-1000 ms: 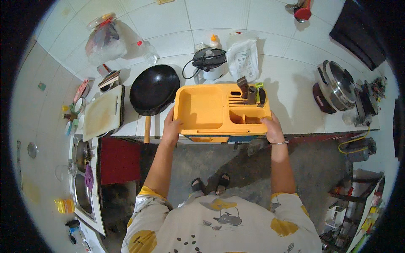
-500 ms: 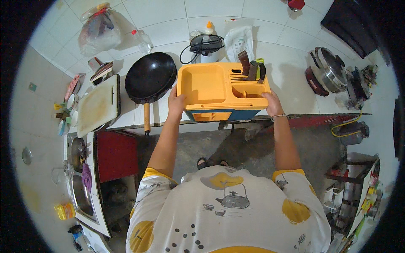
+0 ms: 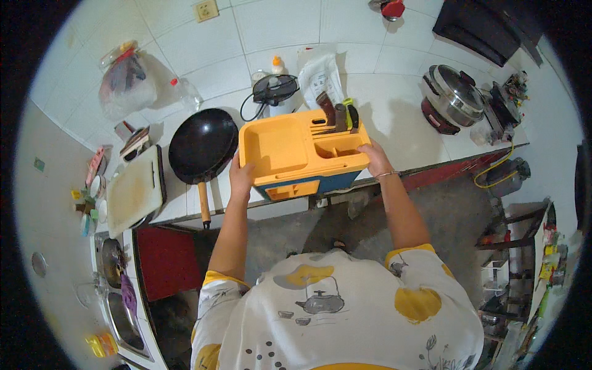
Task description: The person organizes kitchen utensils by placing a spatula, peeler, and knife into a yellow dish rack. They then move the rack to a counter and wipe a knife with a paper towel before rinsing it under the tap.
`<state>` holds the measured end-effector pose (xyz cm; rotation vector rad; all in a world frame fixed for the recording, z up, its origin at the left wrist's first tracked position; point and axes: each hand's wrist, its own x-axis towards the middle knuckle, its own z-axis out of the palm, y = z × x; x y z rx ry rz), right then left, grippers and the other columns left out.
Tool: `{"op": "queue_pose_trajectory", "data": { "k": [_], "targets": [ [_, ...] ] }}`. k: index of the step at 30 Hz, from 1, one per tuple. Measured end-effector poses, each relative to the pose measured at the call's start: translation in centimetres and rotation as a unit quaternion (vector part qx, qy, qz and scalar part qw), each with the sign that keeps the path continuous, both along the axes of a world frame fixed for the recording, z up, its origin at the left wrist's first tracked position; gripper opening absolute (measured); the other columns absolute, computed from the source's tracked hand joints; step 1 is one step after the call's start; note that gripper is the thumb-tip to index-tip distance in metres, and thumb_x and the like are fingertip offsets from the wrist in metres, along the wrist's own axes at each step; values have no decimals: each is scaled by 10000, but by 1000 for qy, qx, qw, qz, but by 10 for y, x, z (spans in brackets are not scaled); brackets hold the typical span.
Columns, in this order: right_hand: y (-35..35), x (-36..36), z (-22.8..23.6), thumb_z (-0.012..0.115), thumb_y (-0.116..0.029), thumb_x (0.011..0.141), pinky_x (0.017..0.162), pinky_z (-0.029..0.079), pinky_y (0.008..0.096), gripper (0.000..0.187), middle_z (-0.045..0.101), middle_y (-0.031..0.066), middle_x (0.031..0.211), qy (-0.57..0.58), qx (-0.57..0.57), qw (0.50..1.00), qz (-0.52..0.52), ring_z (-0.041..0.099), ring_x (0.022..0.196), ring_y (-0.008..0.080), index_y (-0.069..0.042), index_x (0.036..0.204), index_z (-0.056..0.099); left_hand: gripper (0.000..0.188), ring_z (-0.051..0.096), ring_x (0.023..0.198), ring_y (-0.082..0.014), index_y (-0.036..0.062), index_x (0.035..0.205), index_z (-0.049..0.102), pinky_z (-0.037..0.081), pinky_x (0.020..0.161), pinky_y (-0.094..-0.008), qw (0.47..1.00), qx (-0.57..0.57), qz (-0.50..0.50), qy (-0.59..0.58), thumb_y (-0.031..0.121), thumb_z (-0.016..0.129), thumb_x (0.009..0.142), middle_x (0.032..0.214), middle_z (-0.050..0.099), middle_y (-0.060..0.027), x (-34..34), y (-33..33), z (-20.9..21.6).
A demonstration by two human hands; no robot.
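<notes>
Along the white counter's (image 3: 401, 117) front edge, a rectangular yellow-and-blue plastic box (image 3: 275, 152) held by its ends

Straight ahead of the person, the box lies between both bare hands, its long axis running left to right, roughly parallel to the counter edge. Neither hand is nearer: the left hand (image 3: 242, 179) pinches one end, thumb at the front corner, beside the round black wok with a wooden handle (image 3: 203, 145); the right hand (image 3: 377, 160) pinches the other, thumb on the rim, near the upright brown- and green-handled tools (image 3: 339, 116). Whether the base rests on the counter cannot be told.

Compared with half a second ago, the view slants, the edge now climbing rightward, and more of the blue front shows.
</notes>
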<state>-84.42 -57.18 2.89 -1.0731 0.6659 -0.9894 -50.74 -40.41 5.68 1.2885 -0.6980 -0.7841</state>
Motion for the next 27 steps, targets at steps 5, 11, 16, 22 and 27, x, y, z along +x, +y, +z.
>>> {"op": "queue_pose_trajectory", "data": {
  "k": [5,11,16,22,27],
  "targets": [
    [14,5,26,522,-35,774,833,462,293,465,566,77,1071,24,-1,1000,-11,565,940,173,7,1229,438,499,554,1028,-200,-20,1270,438,429,871,-288,999,21,37,-3,-11,488,773,1166,555,-113,-7,0,9],
    [7,1,18,543,-28,758,837,454,283,512,556,79,1082,48,-30,998,-18,548,964,167,3,1252,411,447,579,971,-203,-40,1217,481,450,837,-295,997,32,64,13,30,510,777,1112,580,-127,3,-8,-15],
    [4,3,11,555,-31,757,853,446,287,523,554,90,1085,41,-62,997,-25,544,976,165,16,1252,393,359,595,884,-183,-39,1130,541,455,788,-289,992,62,98,39,67,531,787,999,611,-105,0,-5,-15],
    [5,4,8,562,-69,766,845,448,293,497,561,103,1081,56,-101,993,-12,548,974,174,20,1230,409,306,600,835,-179,-25,1071,566,462,724,-284,986,56,142,60,112,566,797,936,615,-85,-4,2,-12],
    [-2,2,-6,606,-145,780,836,458,305,482,580,123,1072,101,-128,986,-34,569,956,199,20,1198,431,312,602,829,-178,-19,1074,566,466,720,-278,982,106,139,71,126,569,798,932,612,-84,-11,-3,-8]
  ]
}}
